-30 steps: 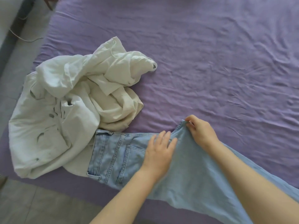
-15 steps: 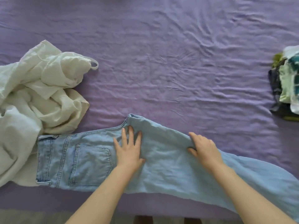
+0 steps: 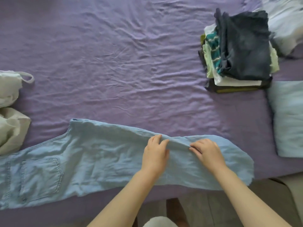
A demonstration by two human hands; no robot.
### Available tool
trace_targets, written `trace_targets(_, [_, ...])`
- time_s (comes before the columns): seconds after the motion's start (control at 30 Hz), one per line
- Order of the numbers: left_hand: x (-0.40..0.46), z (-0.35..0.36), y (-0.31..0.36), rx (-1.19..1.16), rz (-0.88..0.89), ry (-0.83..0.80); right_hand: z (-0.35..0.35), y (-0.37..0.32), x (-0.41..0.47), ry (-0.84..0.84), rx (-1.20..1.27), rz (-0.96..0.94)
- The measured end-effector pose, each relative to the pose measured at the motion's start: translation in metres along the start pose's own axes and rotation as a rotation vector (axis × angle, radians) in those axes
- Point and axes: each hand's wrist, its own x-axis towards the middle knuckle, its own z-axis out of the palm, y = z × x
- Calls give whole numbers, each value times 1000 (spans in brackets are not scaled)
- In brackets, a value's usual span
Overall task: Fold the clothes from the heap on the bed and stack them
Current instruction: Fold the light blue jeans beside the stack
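While both hands work the jeans, scene reads so:
jeans: light blue jeans [image 3: 91,161] flat along near edge of bed [image 3: 114,63], waist at left, legs laid together running right, back pocket up at lower left, hem end at right near bed edge.
left hand: left hand [image 3: 155,155] on leg's far edge, palm down, fingers lying on the fold ridge, thumb tucked toward it; looks like a light pinch of the cloth.
right hand: right hand [image 3: 207,152] just beside the left, fingers curled over same ridge, pinching denim at far edge.
heap: white clothes [image 3: 11,112] at left edge, crumpled, touching jeans' waist area; a loop strap lies on the sheet.
stack: folded stack [image 3: 237,51] far right, dark piece on top, well apart from jeans.
pillows: pale blue pillow [image 3: 288,117] right of stack, another above it.
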Motion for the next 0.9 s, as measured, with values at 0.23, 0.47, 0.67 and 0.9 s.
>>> trace_targets(0.23, [0,26,45,-22,117,-94,-7,49,-25,217,60,429])
trace_targets(0.47, [3,72,97,14,177,-277,-20,91,-52,87,71,636])
trace_targets(0.67, [1,64,126,-399,-55,-112,-53,81,-60,622,223,337])
trace_targets(0.9, [11,-4,130,-1219,-331,-7,-72,-10,-38,248,1228,181])
